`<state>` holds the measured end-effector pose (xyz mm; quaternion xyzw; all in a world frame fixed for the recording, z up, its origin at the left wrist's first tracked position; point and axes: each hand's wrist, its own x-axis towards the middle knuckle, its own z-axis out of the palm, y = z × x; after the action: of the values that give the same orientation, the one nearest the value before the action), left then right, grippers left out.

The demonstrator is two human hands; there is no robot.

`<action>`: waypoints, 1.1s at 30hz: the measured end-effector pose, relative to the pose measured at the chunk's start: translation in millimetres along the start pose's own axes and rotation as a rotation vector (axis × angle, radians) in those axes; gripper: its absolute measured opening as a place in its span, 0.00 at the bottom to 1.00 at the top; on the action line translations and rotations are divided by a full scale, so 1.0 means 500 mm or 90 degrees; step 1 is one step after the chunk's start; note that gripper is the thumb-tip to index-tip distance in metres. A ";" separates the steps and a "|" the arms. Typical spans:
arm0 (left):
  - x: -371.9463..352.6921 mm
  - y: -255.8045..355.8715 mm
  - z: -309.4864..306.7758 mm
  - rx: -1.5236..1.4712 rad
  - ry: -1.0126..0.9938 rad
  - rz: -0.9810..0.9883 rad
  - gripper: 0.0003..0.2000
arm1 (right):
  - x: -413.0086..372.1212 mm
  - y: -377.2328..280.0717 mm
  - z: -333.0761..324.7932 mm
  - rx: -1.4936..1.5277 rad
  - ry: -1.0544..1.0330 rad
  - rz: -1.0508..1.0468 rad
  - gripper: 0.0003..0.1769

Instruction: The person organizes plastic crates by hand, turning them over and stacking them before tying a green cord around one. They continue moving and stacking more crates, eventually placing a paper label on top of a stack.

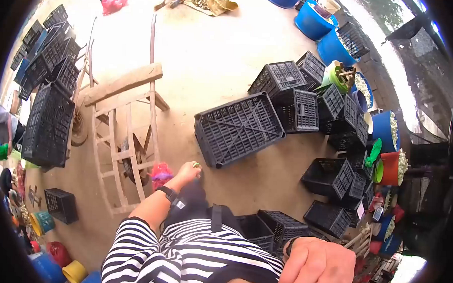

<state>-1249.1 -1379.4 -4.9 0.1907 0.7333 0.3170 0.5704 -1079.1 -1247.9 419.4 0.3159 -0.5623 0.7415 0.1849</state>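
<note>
My left hand [187,172] is low in front of my body, its fingers curled in. A small yellow-green spot shows at the fingers, and what they hold, if anything, is hidden. Just beyond that hand, an upturned black plastic crate [239,129] lies with its slatted base showing. A red and purple bundle [161,174] is beside my left wrist, which wears a dark watch [168,192]. Close to the camera at lower right is my right hand [318,267], its fingers bent and pressed together. Its palm side is out of sight.
A wooden two-wheeled cart [122,90] stands left of me. Several black crates [307,112] pile up on the right, more [47,125] at the far left. Blue tubs [334,48] of pale pieces line the right side. A person's sleeve [2,123] shows at the left edge.
</note>
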 end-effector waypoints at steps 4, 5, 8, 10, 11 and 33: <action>0.072 0.074 -0.021 0.037 -0.030 -0.018 0.08 | -0.007 -0.005 -0.087 -0.004 0.040 -0.046 0.05; 0.091 0.085 -0.019 0.041 -0.036 -0.032 0.08 | -0.011 -0.009 -0.103 -0.014 0.056 -0.043 0.05; 0.137 0.108 -0.012 0.061 -0.053 -0.066 0.08 | -0.026 -0.021 -0.152 -0.025 0.189 -0.027 0.05; 0.164 0.122 -0.008 0.043 -0.043 -0.085 0.07 | -0.033 -0.029 -0.183 -0.034 0.216 -0.072 0.06; 0.179 0.125 -0.001 0.046 -0.038 -0.090 0.07 | -0.041 -0.032 -0.205 -0.036 0.228 -0.095 0.06; 0.267 0.387 0.276 -0.092 0.014 -0.222 0.10 | -0.902 0.448 -0.837 -0.581 0.703 0.926 0.21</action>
<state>-1169.8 -1119.3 11.3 0.0157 0.7365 0.2675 0.6211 -999.2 -880.4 -116.6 -0.5887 -0.6834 0.4311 0.0257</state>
